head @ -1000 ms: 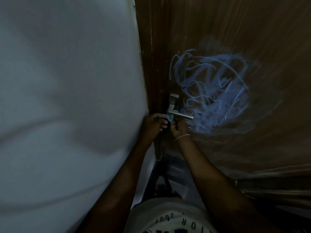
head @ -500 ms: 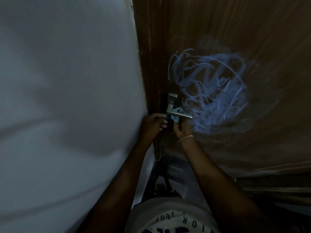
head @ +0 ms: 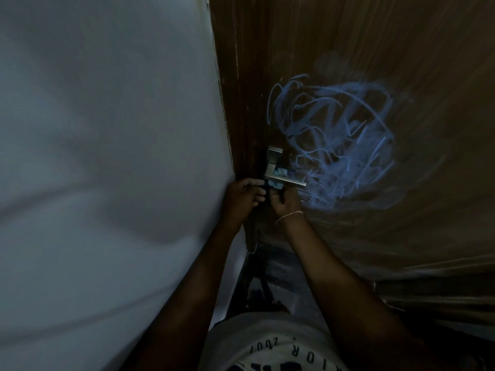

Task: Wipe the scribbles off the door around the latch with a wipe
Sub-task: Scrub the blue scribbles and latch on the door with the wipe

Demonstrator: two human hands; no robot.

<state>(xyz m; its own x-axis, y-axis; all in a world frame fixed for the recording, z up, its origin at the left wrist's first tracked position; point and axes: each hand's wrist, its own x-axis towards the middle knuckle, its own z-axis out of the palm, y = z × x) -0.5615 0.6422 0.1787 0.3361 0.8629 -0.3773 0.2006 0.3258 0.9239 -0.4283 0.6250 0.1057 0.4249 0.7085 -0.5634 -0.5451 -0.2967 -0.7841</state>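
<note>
Door [head: 401, 49]: brown, beside a white wall [head: 107, 156].
Scribbles [head: 334, 145]: blue tangle, right of the latch.
Left hand [head: 242, 195]: fingers curled at the door edge; grip unclear.
Right hand [head: 285, 200]: pinches the wipe.
Latch [head: 274, 159]: metal lever.
Wipe [head: 280, 172]: blue, bunched against the lever.

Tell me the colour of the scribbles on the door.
Light blue, chalky-looking scribbles on the brown wood-grain door; the head view shows them clearly.
</note>
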